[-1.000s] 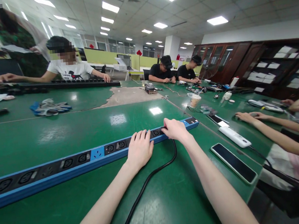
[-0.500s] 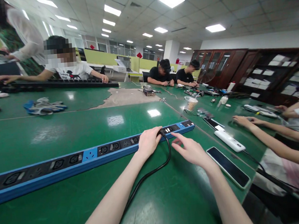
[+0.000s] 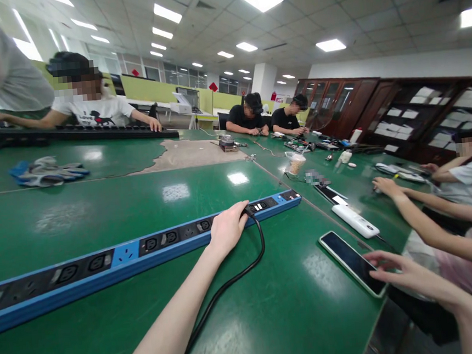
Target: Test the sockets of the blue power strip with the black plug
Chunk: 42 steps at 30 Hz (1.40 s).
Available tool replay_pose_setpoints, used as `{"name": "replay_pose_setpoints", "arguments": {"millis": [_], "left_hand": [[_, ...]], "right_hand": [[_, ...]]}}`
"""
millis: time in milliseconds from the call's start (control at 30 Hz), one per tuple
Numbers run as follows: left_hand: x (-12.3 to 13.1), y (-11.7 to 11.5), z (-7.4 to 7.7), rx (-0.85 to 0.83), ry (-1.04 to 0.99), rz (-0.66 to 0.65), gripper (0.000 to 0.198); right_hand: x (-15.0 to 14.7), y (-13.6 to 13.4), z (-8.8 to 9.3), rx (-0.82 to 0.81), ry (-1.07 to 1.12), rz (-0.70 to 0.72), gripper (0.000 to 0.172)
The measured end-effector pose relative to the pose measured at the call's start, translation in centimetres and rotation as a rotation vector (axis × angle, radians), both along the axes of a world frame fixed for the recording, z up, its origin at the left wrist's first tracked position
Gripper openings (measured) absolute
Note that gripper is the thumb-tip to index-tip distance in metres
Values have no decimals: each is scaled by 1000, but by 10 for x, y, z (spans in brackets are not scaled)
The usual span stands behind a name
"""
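Note:
A long blue power strip [image 3: 125, 255] with black sockets lies at a slant across the green table. My left hand [image 3: 228, 230] rests over its right part, closed around a black plug [image 3: 248, 213] at the sockets; the fingers partly hide it. From the plug a black power cord [image 3: 244, 275] curves down towards me. My right hand [image 3: 405, 275] hovers at the lower end of a dark-screened phone [image 3: 346, 258] in a pale case. Its fingers are bent and apart, with nothing held, and I cannot tell whether they touch the phone.
A white power bank-like device [image 3: 355, 220] lies beyond the phone. Near the middle stands a clear plastic cup [image 3: 295, 162]. Blue-and-grey gloves [image 3: 47, 171] lie at the far left. A co-worker's hands [image 3: 388, 186] are at the right, and other people sit around the table [image 3: 134, 202].
My right hand has moved away from the plug, right and towards me, to the phone. My left hand has stayed at the plug. The whole view has shifted slightly.

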<state>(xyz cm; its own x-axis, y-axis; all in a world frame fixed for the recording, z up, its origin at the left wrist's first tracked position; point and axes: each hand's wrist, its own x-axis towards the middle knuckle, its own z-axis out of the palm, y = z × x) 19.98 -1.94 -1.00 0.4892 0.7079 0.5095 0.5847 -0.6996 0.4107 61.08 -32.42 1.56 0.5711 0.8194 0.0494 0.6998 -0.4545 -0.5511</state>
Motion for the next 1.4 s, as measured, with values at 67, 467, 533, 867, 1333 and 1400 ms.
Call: {"name": "replay_pose_setpoints", "arguments": {"millis": [67,467,533,867,1333,1400], "left_hand": [[1,0,-1,1,-5,-4,43],[-1,-4,1,0,-4,-10,46],[-1,-4,1,6,1,-10,46],[-4,-5,1,-1,30,-3,47],[-25,-2,-9,131,218,92,57],[-27,-1,-10,138,224,78,57]], "right_hand": [[-1,3,2,-82,111,59,48],[-22,14,29,-189,367,72,46],[-19,11,27,-205,392,70,46],[-45,59,13,168,-157,0,41],[-274,247,51,-117,-623,491,45],[-278,263,52,-184,-669,487,45]]}}
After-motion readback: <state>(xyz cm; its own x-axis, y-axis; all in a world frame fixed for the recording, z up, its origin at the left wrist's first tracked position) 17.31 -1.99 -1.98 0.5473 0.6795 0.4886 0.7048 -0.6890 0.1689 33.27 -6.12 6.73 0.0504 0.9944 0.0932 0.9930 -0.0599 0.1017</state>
